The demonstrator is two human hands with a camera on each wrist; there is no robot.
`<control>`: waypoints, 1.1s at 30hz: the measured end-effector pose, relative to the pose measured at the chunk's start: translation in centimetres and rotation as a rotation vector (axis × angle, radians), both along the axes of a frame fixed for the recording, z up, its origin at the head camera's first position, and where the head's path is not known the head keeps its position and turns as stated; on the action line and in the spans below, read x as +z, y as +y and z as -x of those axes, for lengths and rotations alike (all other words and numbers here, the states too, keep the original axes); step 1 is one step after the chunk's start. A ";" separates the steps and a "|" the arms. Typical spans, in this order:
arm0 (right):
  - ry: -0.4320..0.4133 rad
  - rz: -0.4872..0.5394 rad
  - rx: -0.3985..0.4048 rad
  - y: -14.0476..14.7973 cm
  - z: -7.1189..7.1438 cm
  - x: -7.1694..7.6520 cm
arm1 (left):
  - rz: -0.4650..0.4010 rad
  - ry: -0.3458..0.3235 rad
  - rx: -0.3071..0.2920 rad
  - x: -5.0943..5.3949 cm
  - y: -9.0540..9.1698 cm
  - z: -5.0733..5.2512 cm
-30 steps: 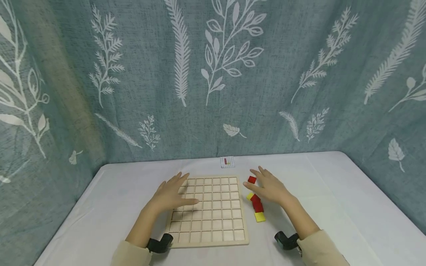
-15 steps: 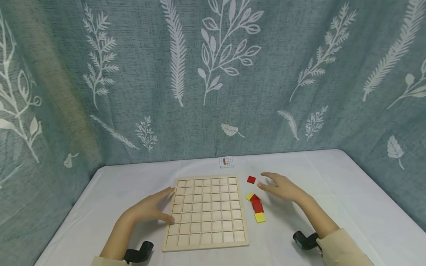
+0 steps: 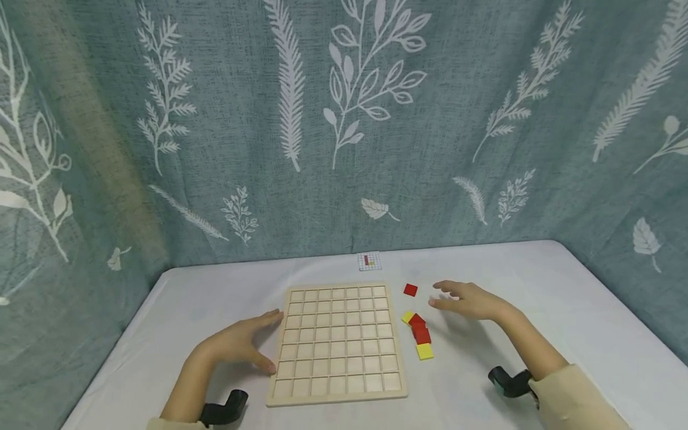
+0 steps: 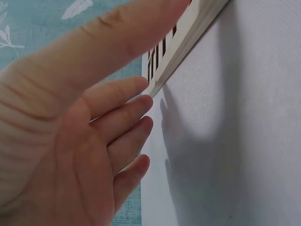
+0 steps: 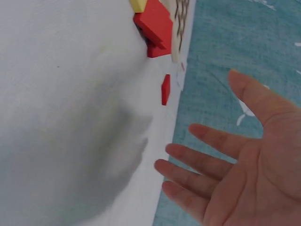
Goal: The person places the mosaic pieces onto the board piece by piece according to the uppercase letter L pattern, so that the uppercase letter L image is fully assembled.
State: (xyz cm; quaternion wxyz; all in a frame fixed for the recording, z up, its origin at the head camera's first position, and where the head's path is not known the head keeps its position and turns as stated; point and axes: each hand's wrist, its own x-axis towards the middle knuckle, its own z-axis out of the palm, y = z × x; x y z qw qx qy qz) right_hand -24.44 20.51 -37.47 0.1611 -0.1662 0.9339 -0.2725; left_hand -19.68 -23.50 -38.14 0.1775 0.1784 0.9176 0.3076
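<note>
A pale wooden grid board (image 3: 337,401) lies on the white table, its squares bare. My left hand (image 3: 233,343) is at the board's left edge, thumb and fingertips at the rim. In the left wrist view the fingers (image 4: 124,115) are fairly straight and grip nothing. To the right of the board, my right hand (image 3: 467,300) hovers over the cloth with loose fingers, holding nothing. Left of it lies a single red tile (image 3: 411,289). Nearer me is a small pile with red tiles (image 3: 421,334), a yellow tile (image 3: 424,351) and another yellow tile (image 3: 408,317) partly covered.
A small card (image 3: 369,261) printed with a grid and coloured squares lies behind the board near the table's far edge. A green curtain (image 3: 301,197) with white leaf patterns hangs behind the white-covered table (image 3: 215,286). Black wrist devices (image 3: 226,408) sit at both wrists.
My left hand has moved left from above the board to its left edge. My right hand has drawn back to the right, away from the tiles. The tiles stay where they lay.
</note>
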 end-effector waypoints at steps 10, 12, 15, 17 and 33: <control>0.039 0.084 0.015 -0.6 1.6 -1.1 | 0.007 -0.042 0.026 -0.7 0.1 0.0; 0.051 0.106 0.012 -0.6 1.9 -1.5 | 0.006 -0.046 0.029 -0.7 0.1 0.0; 0.078 0.136 -0.007 -0.9 2.3 -2.0 | -0.001 -0.056 0.029 -0.8 0.1 0.0; 0.104 0.148 -0.028 -1.1 2.6 -2.3 | -0.002 -0.057 0.027 -0.9 0.1 0.0; 0.237 0.149 -0.113 -3.5 4.6 -3.8 | -0.033 -0.056 -0.023 -1.1 0.0 0.1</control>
